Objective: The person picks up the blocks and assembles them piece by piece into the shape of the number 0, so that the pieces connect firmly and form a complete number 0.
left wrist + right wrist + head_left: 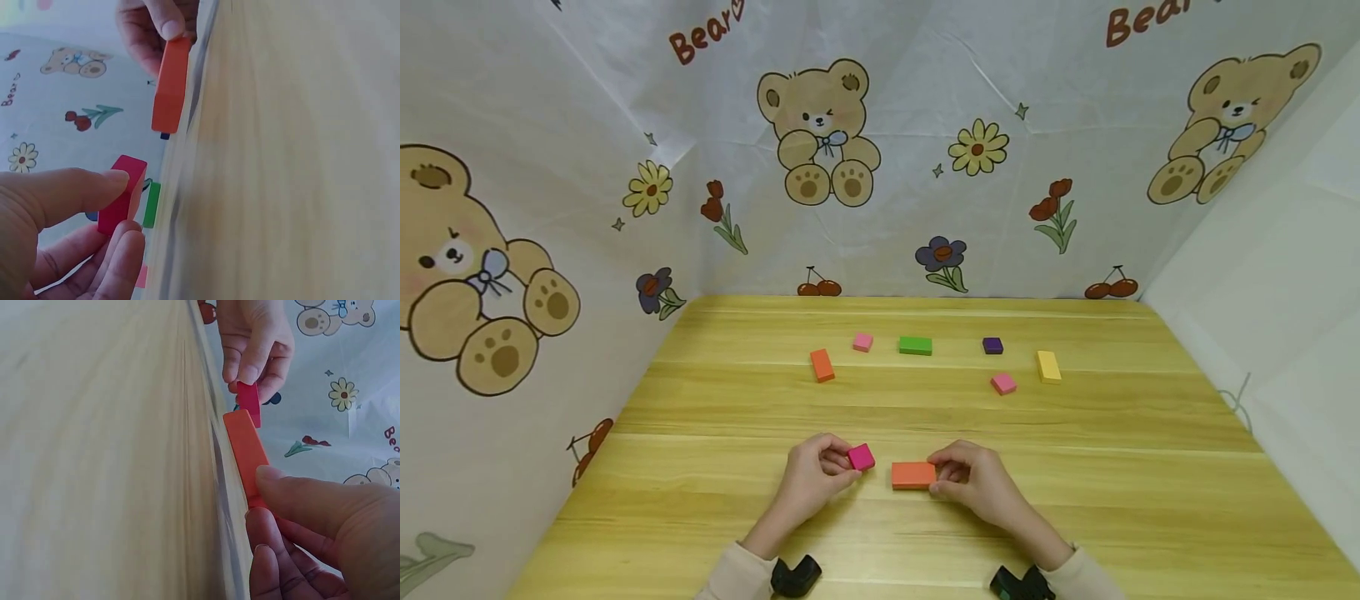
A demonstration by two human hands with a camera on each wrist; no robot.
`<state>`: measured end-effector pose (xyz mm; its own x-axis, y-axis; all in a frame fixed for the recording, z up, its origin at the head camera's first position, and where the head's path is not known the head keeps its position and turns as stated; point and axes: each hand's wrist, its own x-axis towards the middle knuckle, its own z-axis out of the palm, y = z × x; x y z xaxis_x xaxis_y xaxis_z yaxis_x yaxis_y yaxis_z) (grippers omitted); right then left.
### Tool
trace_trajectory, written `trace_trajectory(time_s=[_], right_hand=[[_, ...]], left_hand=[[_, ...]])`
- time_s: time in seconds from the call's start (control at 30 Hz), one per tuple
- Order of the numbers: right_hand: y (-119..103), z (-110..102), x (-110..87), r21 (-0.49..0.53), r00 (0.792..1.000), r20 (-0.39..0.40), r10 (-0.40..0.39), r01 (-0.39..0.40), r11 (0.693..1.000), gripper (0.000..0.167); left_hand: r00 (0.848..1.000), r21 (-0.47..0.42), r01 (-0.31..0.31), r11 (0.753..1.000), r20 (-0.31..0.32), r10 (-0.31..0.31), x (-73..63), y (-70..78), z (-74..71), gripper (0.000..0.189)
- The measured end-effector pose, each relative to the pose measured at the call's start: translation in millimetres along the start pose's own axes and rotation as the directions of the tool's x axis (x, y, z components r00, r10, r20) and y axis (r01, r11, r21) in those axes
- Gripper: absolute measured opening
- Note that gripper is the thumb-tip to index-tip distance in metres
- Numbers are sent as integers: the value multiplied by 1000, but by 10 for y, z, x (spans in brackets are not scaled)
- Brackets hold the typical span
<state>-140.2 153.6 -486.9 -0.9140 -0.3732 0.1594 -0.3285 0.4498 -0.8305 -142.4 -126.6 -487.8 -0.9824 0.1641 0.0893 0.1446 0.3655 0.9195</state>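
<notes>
My left hand (817,475) pinches a small magenta block (861,457) between thumb and fingers, as the left wrist view shows with the thumb across the block's face. My right hand (977,482) grips the right end of a longer orange rectangular block (913,476). The two blocks face each other with a narrow gap between them, over the near middle of the wooden table (865,542). In the right wrist view the orange block (246,450) slants away from the thumb, and the magenta block (249,403) appears just past its far end.
Farther back on the table lie another orange block (822,366), a pink block (862,342), a green block (916,346), a purple block (993,346), a second pink block (1003,383) and a yellow block (1049,367). A bear-print cloth (887,233) hangs behind.
</notes>
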Motion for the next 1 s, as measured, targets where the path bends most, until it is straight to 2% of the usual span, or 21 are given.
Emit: trace_trajectory(time_s=[0.33, 1.0], right_hand=[[14, 34, -17, -2, 997, 72, 1, 0, 1000, 26], [-7, 27, -28, 4, 993, 106, -46, 46, 999, 27]], left_hand=[[1000, 44, -24, 999, 1, 24, -20, -19, 63, 23], [998, 132, -52, 990, 31, 48, -48, -24, 129, 26]])
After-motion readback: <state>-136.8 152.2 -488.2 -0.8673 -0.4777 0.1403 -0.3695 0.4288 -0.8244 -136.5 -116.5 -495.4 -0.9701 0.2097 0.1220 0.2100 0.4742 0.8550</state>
